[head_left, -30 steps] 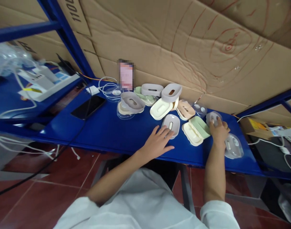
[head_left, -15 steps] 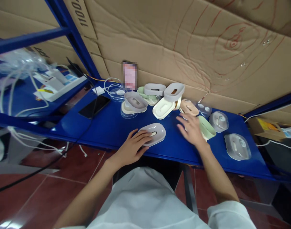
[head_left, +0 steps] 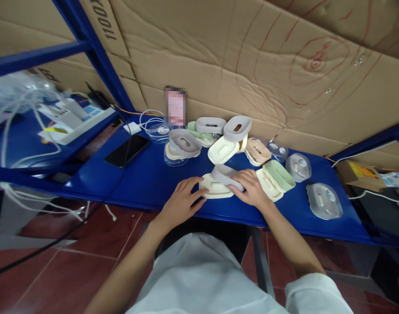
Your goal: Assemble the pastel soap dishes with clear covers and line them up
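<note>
On the blue shelf (head_left: 147, 179) lies a cream oval tray (head_left: 212, 190) near the front edge. My left hand (head_left: 181, 201) rests on its left end, fingers curled against it. My right hand (head_left: 250, 188) grips a grey oval tray (head_left: 223, 173), tilted, its lower edge over the cream one. Just to the right lie a cream and green pair of trays (head_left: 275, 179).
Several more oval trays (head_left: 224, 141) in grey, cream, pink and green are piled at the back against a cardboard wall (head_left: 252, 65). Clear lids (head_left: 323, 201) lie at the right. A black phone (head_left: 123, 150), white cables (head_left: 150, 120) and a standing phone (head_left: 175, 107) are at the left.
My right hand moved from the right side of the shelf to the middle and took hold of the grey tray. My left hand now holds a cream tray under it.
</note>
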The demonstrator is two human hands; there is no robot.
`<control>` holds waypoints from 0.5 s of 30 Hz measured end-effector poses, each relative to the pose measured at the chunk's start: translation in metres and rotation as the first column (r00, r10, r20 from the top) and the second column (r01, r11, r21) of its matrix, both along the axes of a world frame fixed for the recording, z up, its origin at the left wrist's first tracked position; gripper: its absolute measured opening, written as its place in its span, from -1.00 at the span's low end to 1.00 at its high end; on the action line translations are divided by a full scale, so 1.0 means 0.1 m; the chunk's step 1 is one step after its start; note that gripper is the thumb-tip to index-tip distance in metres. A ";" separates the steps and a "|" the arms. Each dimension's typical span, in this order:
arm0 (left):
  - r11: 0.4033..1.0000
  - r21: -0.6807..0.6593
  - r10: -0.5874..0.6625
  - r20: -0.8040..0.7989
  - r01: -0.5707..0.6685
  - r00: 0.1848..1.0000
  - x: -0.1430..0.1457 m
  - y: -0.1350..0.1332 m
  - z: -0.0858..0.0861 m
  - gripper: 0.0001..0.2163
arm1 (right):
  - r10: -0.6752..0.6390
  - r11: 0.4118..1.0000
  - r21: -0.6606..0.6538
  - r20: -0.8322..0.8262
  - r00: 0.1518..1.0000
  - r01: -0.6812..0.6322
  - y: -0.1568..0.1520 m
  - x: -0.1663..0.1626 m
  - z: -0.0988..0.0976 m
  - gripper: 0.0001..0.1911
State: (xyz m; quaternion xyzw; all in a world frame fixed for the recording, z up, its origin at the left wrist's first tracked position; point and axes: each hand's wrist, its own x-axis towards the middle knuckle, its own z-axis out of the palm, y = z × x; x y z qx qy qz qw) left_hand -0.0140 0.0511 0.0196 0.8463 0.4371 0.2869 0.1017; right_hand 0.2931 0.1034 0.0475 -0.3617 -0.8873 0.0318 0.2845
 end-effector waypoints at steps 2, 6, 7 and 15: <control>0.998 -0.040 -0.048 -0.017 0.047 0.999 0.00 0.00 0.01 -0.78 | -0.024 1.000 -0.007 -0.006 1.000 0.024 0.01 0.01 0.01 -0.71; 0.998 -0.059 -0.035 0.032 0.037 0.999 0.00 0.02 -0.01 -0.84 | -0.011 1.000 -0.007 0.037 0.999 0.011 0.00 -0.05 0.02 -0.68; 0.998 -0.059 -0.022 0.056 0.025 0.998 -0.01 0.02 -0.02 -0.85 | 0.002 1.000 -0.001 0.049 0.999 -0.002 -0.01 -0.07 0.02 -0.67; 0.992 -0.129 0.034 0.176 -0.012 0.984 -0.03 0.02 -0.01 -0.89 | -0.075 0.995 0.068 0.053 0.996 0.071 -0.08 -0.16 -0.05 -0.65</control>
